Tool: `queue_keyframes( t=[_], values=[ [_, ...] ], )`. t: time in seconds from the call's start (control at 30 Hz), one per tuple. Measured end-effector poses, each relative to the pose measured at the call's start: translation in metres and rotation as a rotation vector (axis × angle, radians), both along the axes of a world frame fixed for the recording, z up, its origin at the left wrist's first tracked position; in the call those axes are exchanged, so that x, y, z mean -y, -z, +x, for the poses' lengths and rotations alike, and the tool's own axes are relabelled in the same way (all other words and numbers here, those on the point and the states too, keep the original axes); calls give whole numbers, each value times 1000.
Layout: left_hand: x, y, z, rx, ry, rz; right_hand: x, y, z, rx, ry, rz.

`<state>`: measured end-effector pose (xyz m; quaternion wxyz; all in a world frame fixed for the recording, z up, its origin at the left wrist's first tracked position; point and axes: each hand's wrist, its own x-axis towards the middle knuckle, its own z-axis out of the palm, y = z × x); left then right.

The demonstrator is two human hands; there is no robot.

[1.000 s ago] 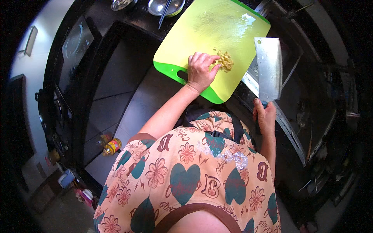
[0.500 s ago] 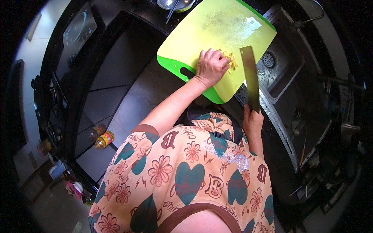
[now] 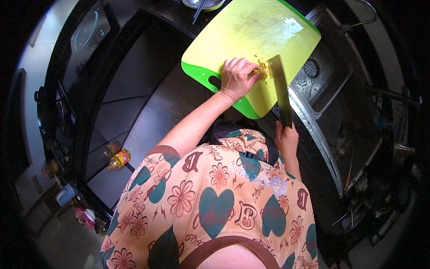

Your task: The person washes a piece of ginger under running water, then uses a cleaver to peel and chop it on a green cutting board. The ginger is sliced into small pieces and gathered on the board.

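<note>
My right hand [image 3: 287,134] grips the handle of a cleaver [image 3: 281,85], whose long blade stretches away from me over the right side of a yellow-green cutting board [image 3: 224,47]. Beside the blade lies a small heap of finely chopped yellow pieces [image 3: 265,69]. My left hand [image 3: 239,80] rests on the board left of the heap. Its fingers are curled and drawn together with the thumb, at the edge of the pieces. What they pinch, if anything, is hidden.
Right of the board is a metal sink [image 3: 329,85] with a round drain [image 3: 311,68]. A metal bowl [image 3: 204,4] with chopsticks [image 3: 199,11] across it stands beyond the board's left corner. A bottle with a yellow label [image 3: 119,159] is at the lower left.
The cleaver has moved left, its blade now close against the chopped pieces. My left hand has shifted slightly left, uncovering more of the heap.
</note>
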<state>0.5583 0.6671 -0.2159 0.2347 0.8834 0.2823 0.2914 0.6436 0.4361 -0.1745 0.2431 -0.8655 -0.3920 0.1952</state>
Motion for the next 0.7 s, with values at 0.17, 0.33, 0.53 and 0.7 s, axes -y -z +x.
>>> queue_keyframes(
  t=[0.17, 0.33, 0.53, 0.7],
  values=[
    [2, 4, 1, -15, -14, -10, 4, 4, 1, 3, -14, 22],
    [2, 1, 4, 3, -20, -4, -1, -1, -3, -18, -32, -88],
    [1, -2, 5, 0, -3, 78, -2, 5, -1, -6, -62, -76],
    [3, -3, 5, 9, 11, 98, -1, -2, -2, -8, -54, -8]
  ],
)
